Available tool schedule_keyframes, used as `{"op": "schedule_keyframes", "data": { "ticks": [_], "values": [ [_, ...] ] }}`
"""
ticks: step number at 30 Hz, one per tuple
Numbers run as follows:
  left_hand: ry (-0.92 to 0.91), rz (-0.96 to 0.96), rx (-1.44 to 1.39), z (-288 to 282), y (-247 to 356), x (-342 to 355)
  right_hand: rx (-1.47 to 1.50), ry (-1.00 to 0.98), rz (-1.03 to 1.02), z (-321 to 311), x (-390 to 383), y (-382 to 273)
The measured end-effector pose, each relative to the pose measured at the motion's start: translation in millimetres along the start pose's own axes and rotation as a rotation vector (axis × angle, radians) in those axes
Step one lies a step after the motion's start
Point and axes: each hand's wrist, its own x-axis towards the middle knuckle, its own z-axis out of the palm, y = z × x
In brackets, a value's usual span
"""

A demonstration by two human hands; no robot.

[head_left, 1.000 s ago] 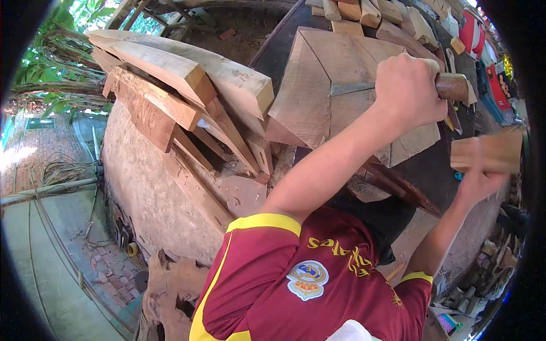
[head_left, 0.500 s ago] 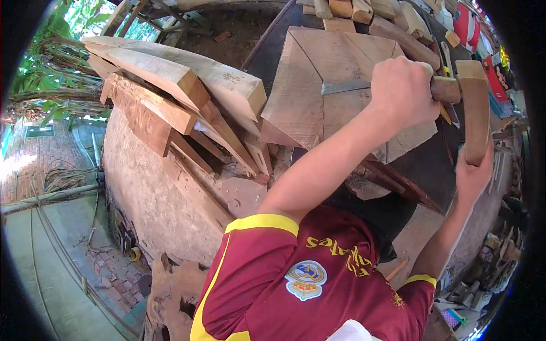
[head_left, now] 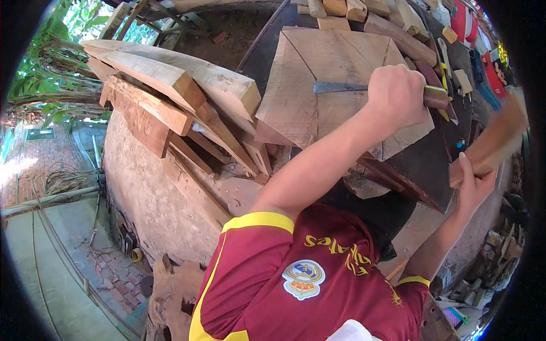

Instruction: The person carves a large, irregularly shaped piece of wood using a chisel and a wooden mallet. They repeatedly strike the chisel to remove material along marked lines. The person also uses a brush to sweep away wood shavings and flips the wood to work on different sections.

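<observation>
My left hand (head_left: pixel 398 95) is closed in a fist around the handle of a chisel (head_left: pixel 344 87). The narrow grey blade points left and its tip meets a dark line on a thick, many-sided wooden slab (head_left: pixel 285 94). The rounded butt of the handle sticks out to the right of the fist. My right hand (head_left: pixel 476 181), lower right, is wrapped around a wooden mallet (head_left: pixel 490 139). The mallet is tilted and apart from the chisel's handle, its far end smeared by motion. Several dark lines run across the slab's top.
The slab lies on a dark tabletop (head_left: pixel 424 176). Several wooden blocks (head_left: pixel 392 38) line its far side, with tools (head_left: pixel 446 74) at the right. Long wooden beams (head_left: pixel 224 85) lean in a stack at the left, beside a pale stone-like surface (head_left: pixel 148 170).
The mallet has swung away from the butt of the chisel's handle, to the right, and tilted. My left hand and the chisel have shifted slightly left in the view.
</observation>
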Motion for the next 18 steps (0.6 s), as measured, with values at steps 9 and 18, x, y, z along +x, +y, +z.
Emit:
{"op": "schedule_keyframes", "data": {
  "ticks": [9, 18],
  "values": [
    [0.095, 0.059, -0.095, -12, 10, -6, 0.352, -0.035, 0.12, 17, -42, 1],
    [0.441, 0.141, -0.434, -108, -27, -45, 0.232, -0.109, 0.21, 4, -79, 10]
  ]
}}
